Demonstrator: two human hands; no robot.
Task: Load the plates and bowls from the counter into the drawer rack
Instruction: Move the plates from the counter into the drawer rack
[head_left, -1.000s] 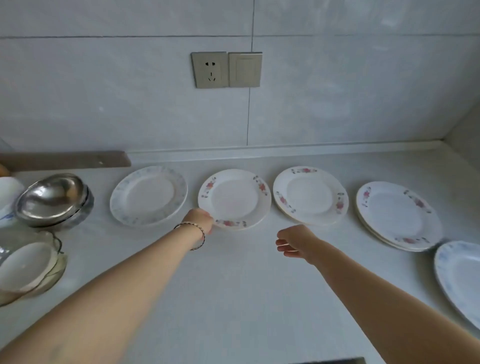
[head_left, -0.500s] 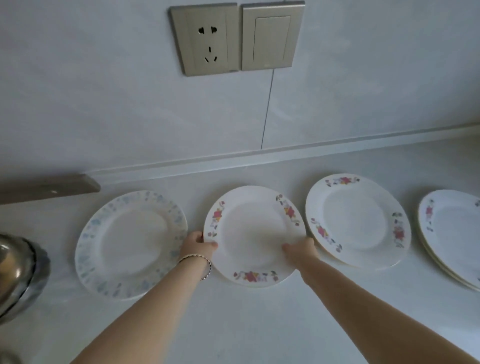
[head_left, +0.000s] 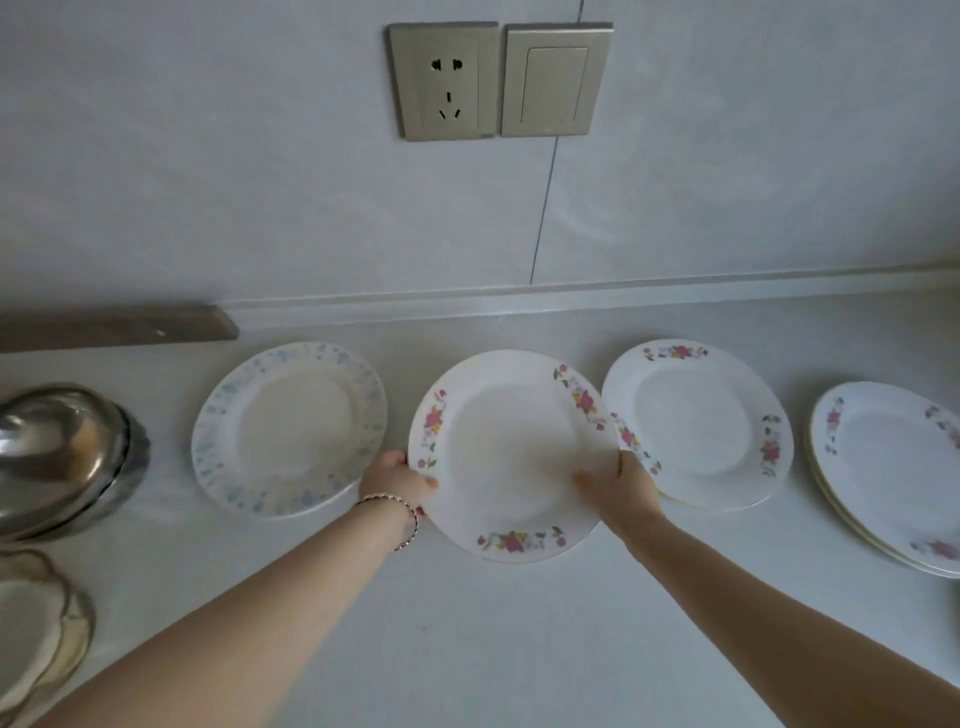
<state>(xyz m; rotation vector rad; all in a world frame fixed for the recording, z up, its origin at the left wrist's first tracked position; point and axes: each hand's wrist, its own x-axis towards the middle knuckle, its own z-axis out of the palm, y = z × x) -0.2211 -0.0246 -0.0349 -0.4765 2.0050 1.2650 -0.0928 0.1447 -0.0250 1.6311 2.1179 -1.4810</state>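
A white plate with red flowers on its rim (head_left: 506, 447) is lifted a little off the counter, its right edge overlapping the neighbouring plate. My left hand (head_left: 397, 483) grips its left rim, thumb on top. My right hand (head_left: 621, 486) grips its right rim, thumb on the plate's face. A blue-patterned plate (head_left: 291, 428) lies to the left. Another red-flowered plate (head_left: 701, 421) lies to the right, and a stack of similar plates (head_left: 888, 467) lies at the far right. No drawer rack is in view.
Steel bowls (head_left: 57, 457) are stacked at the left edge, with glass and white bowls (head_left: 36, 629) nested below them. The counter (head_left: 493, 639) meets a tiled wall with a socket (head_left: 444, 80) and a switch (head_left: 556, 78). A dark strip (head_left: 114, 327) lies along the wall at left.
My right hand reached over and took the flowered plate's right rim while my left held the left rim. The plate has risen and tilted, now overlapping the plate to its right. The view moved closer.
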